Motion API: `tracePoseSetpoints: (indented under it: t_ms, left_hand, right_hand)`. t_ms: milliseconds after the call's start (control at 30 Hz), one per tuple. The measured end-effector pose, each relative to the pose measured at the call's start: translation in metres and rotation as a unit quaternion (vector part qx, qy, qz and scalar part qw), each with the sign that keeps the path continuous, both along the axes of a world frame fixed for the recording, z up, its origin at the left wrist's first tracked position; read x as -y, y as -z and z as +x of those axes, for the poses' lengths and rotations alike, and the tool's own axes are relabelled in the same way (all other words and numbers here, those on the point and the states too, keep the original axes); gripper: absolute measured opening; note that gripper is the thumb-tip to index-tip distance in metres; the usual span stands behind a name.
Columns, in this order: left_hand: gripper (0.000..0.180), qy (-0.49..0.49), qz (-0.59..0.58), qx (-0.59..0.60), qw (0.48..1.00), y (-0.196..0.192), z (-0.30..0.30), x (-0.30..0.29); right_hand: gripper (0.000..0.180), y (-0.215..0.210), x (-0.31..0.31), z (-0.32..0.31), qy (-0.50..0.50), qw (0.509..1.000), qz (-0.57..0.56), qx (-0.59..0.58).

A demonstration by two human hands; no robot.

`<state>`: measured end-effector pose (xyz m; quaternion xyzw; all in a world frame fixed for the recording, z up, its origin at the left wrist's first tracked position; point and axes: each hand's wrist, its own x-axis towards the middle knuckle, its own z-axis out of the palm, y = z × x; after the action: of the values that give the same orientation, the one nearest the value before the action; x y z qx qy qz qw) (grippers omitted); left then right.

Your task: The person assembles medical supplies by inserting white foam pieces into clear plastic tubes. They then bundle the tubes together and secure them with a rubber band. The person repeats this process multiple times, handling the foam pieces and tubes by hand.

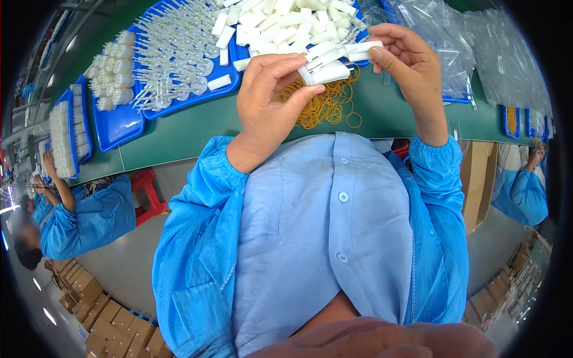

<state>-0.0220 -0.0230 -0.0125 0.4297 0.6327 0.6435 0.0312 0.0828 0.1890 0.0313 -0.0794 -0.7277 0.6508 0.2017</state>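
My left hand [262, 104] pinches a small clear plastic piece [306, 76] between thumb and fingers. White block-like pieces [332, 73] lie right beside it; whether that hand also holds them I cannot tell. My right hand [415, 71] grips one end of a white oblong block [363, 50] between thumb and fingers, close to the left hand. Behind both hands is a heap of similar white blocks [286, 27] in a blue tray. Yellow-brown rubber bands [319, 113] lie loose on the green table under my hands.
Clear thin-stemmed plastic parts [173, 53] fill a blue tray on the left, beside stacked white rolls [113, 74]. Clear plastic bags [501, 53] lie at the right. Co-workers in blue sit at both sides. A red stool [146, 194] and cardboard boxes [113, 319] stand below.
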Motion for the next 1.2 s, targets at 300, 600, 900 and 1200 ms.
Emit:
tracePoseSetpoints:
  t_ms: [300,600,900,1200]
  left_hand:
    - [0.043,-0.029,-0.009,-0.047,0.998,0.000,0.005,-0.009]
    - [0.044,-0.006,-0.009,-0.057,0.998,0.002,0.004,-0.005]
    - [0.044,-0.029,-0.040,-0.056,0.997,0.004,0.002,-0.003]
    - [0.043,0.003,-0.023,-0.005,1.000,0.000,0.002,-0.004]
  right_hand:
    - [0.026,0.005,0.008,0.007,-0.013,0.994,-0.105,0.006]
    - [0.022,0.018,0.008,0.001,0.051,0.992,-0.106,-0.049]
    - [0.020,0.015,0.014,0.004,-0.040,0.990,-0.130,-0.042]
    - [0.015,0.021,0.013,0.004,-0.051,0.997,-0.038,-0.053]
